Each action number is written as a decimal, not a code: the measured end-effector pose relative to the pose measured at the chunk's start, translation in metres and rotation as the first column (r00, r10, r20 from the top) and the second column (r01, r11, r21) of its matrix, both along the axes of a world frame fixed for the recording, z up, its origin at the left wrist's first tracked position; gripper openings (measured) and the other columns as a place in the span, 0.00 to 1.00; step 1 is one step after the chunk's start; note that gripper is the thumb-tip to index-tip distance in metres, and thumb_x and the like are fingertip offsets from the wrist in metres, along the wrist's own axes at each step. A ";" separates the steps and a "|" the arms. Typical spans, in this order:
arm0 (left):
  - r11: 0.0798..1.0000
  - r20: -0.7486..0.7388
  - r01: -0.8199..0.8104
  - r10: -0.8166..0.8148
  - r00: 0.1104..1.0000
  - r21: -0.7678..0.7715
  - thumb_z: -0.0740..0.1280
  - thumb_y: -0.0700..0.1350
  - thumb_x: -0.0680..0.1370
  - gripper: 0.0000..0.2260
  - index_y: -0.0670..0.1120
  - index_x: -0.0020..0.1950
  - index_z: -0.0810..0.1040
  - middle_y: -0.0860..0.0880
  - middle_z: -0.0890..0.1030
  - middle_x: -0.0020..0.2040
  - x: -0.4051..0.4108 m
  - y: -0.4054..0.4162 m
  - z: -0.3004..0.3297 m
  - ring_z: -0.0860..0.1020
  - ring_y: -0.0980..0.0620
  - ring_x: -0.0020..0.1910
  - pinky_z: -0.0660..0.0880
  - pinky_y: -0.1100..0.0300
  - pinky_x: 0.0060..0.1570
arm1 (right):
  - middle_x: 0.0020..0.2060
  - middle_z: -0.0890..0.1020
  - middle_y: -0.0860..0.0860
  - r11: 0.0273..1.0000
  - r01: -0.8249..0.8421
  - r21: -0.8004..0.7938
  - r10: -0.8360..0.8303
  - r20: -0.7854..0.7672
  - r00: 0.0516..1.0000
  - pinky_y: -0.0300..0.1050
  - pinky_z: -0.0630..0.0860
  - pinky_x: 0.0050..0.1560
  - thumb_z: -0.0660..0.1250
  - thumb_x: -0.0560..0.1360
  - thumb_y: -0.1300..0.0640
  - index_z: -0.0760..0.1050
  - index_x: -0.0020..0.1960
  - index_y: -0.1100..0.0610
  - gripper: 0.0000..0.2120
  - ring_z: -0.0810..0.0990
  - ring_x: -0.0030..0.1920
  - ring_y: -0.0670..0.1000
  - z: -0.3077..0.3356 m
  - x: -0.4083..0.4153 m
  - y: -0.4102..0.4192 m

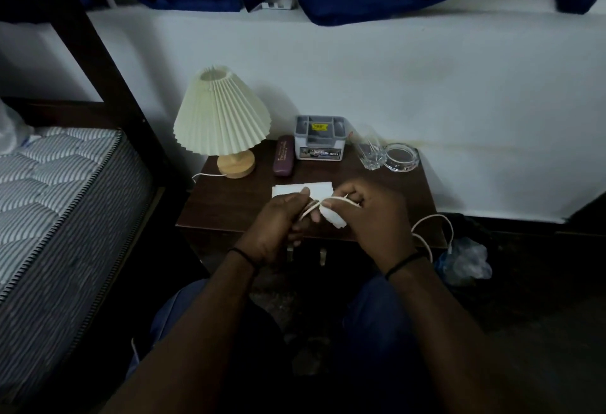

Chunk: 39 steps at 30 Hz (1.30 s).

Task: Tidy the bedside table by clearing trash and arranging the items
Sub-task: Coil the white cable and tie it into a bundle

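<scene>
Both hands pinch a white cord point(433, 233) over the table's point(229, 203) front edge: left hand point(278, 230), right hand point(370, 213) with a white plug point(333, 217). Behind lie flat white paper point(292, 189), a pleated lamp point(221, 118), a grey box point(318, 138), a clear glass point(370, 156) and a round glass ashtray point(401, 158).

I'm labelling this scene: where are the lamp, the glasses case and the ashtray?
lamp point(221, 115), head view, on its pleated shade.
glasses case point(284, 155), head view, middle of its lid.
ashtray point(401, 157), head view, on its glass rim.

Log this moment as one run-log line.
hands: left hand, right hand | holding: white charger cable | over: dark wooden bedside table
</scene>
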<state>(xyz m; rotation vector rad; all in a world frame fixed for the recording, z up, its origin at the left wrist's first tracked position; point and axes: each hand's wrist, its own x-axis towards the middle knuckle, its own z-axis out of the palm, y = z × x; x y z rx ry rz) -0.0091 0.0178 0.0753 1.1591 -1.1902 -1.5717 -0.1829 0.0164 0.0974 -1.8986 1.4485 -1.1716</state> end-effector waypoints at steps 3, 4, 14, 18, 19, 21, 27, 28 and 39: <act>0.960 -0.282 0.178 -0.113 0.953 0.215 0.56 0.55 0.80 0.22 0.46 0.32 0.76 0.52 0.63 0.23 0.005 0.000 0.008 0.56 0.58 0.18 0.50 0.66 0.21 | 0.40 0.85 0.42 0.997 0.041 -0.064 -0.035 0.086 0.996 0.52 0.79 0.48 0.71 0.71 0.47 0.83 0.45 0.49 0.08 0.83 0.43 0.42 -0.006 -0.006 -0.008; 0.945 -0.395 0.230 -0.125 0.910 0.232 0.56 0.54 0.79 0.20 0.47 0.32 0.75 0.53 0.64 0.23 0.008 0.000 0.011 0.55 0.58 0.18 0.48 0.66 0.21 | 0.42 0.86 0.42 0.996 0.056 -0.068 -0.049 0.103 0.994 0.51 0.79 0.50 0.70 0.72 0.48 0.84 0.47 0.49 0.08 0.83 0.45 0.42 -0.010 -0.008 -0.010; 0.994 -0.805 -0.071 0.105 0.583 0.078 0.54 0.49 0.82 0.17 0.42 0.52 0.81 0.53 0.73 0.30 0.013 -0.004 0.027 0.69 0.60 0.24 0.64 0.69 0.21 | 0.40 0.84 0.47 0.944 -0.171 0.283 0.238 -0.225 0.945 0.46 0.76 0.50 0.60 0.81 0.54 0.79 0.61 0.46 0.13 0.81 0.46 0.48 -0.029 0.009 -0.010; 0.926 -0.724 -0.377 0.255 0.641 -0.008 0.52 0.47 0.85 0.13 0.45 0.63 0.73 0.53 0.81 0.39 0.023 -0.011 0.020 0.79 0.57 0.36 0.75 0.66 0.36 | 0.40 0.83 0.45 0.893 -0.311 0.327 0.393 -0.227 0.891 0.43 0.75 0.45 0.61 0.80 0.54 0.78 0.60 0.45 0.12 0.77 0.39 0.43 -0.025 0.024 0.001; 0.913 -0.694 -0.405 0.263 0.671 -0.045 0.53 0.46 0.85 0.12 0.46 0.64 0.70 0.52 0.81 0.40 0.025 -0.012 0.018 0.80 0.56 0.38 0.75 0.64 0.39 | 0.41 0.83 0.46 0.891 -0.324 0.317 0.408 -0.248 0.879 0.44 0.76 0.45 0.61 0.80 0.54 0.79 0.58 0.46 0.11 0.77 0.39 0.43 -0.023 0.026 0.002; 0.873 -0.571 -0.480 0.351 0.742 -0.089 0.55 0.45 0.85 0.13 0.45 0.67 0.70 0.49 0.83 0.42 0.025 -0.011 0.011 0.81 0.51 0.43 0.76 0.58 0.45 | 0.41 0.83 0.47 0.895 -0.334 0.295 0.414 -0.270 0.869 0.46 0.78 0.45 0.62 0.80 0.54 0.80 0.55 0.48 0.09 0.76 0.38 0.42 -0.018 0.029 0.005; 0.842 0.038 -0.356 0.405 0.914 -0.406 0.60 0.40 0.83 0.09 0.42 0.52 0.81 0.40 0.84 0.43 0.015 -0.004 0.001 0.82 0.52 0.41 0.79 0.58 0.43 | 0.41 0.85 0.46 0.970 -0.209 0.121 0.237 -0.314 0.919 0.48 0.77 0.47 0.69 0.74 0.48 0.82 0.47 0.48 0.05 0.82 0.44 0.45 -0.002 0.023 0.005; 0.864 0.113 -0.274 0.350 0.930 -0.423 0.60 0.40 0.83 0.10 0.40 0.51 0.81 0.41 0.84 0.40 0.015 -0.004 0.002 0.81 0.54 0.37 0.77 0.61 0.41 | 0.40 0.85 0.46 0.980 -0.181 0.083 0.198 -0.327 0.924 0.49 0.77 0.47 0.70 0.73 0.47 0.82 0.45 0.47 0.05 0.81 0.44 0.46 0.000 0.020 0.004; 0.956 -0.088 0.278 -0.270 0.959 0.095 0.60 0.43 0.76 0.11 0.39 0.40 0.78 0.49 0.62 0.24 0.027 -0.004 0.007 0.57 0.55 0.19 0.54 0.67 0.22 | 0.42 0.82 0.43 0.975 -0.175 -0.137 0.150 -0.177 0.973 0.41 0.74 0.50 0.73 0.73 0.54 0.83 0.45 0.49 0.02 0.77 0.44 0.39 -0.003 0.001 -0.005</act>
